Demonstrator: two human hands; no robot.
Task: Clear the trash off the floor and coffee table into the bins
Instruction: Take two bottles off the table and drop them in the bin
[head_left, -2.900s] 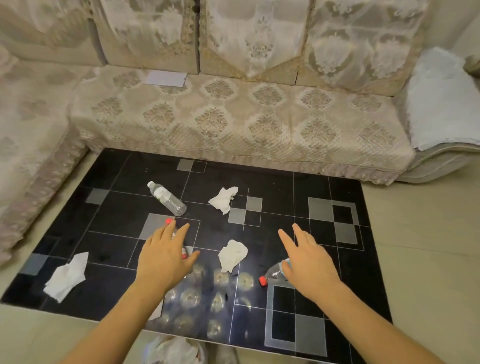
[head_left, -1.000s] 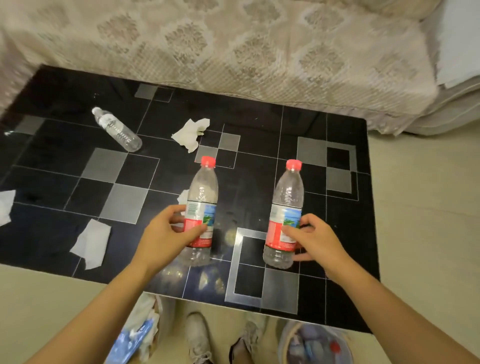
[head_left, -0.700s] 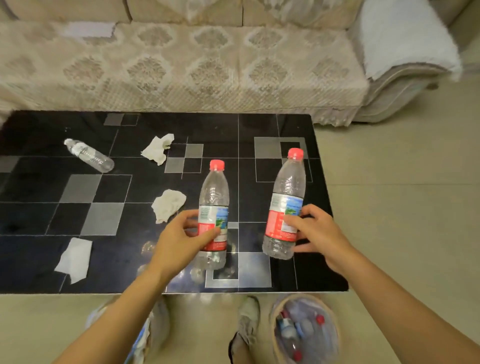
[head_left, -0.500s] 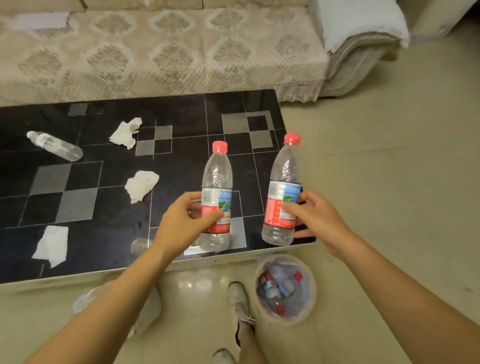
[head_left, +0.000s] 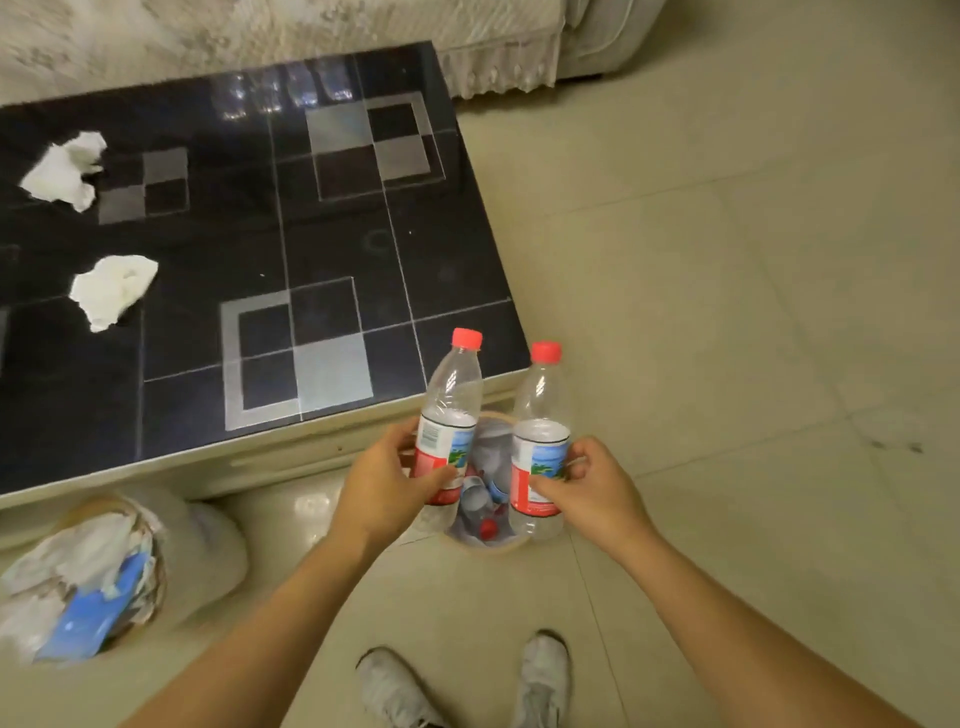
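Hands, left (head_left: 384, 488) and right (head_left: 592, 493), grip two bottles (head_left: 449, 415) above bin (head_left: 485, 543); two tissues (head_left: 111, 291) remain.

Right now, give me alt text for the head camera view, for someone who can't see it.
Left hand and right hand each hold an upright red-capped bottle above a bin of bottles on the floor. Two crumpled tissues lie on the black coffee table; a paper-filled bin stands at left.

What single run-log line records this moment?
left hand: holds clear plastic red-capped bottle | right hand: holds second red-capped bottle | both upright over round bottle bin | pending: two crumpled white tissues
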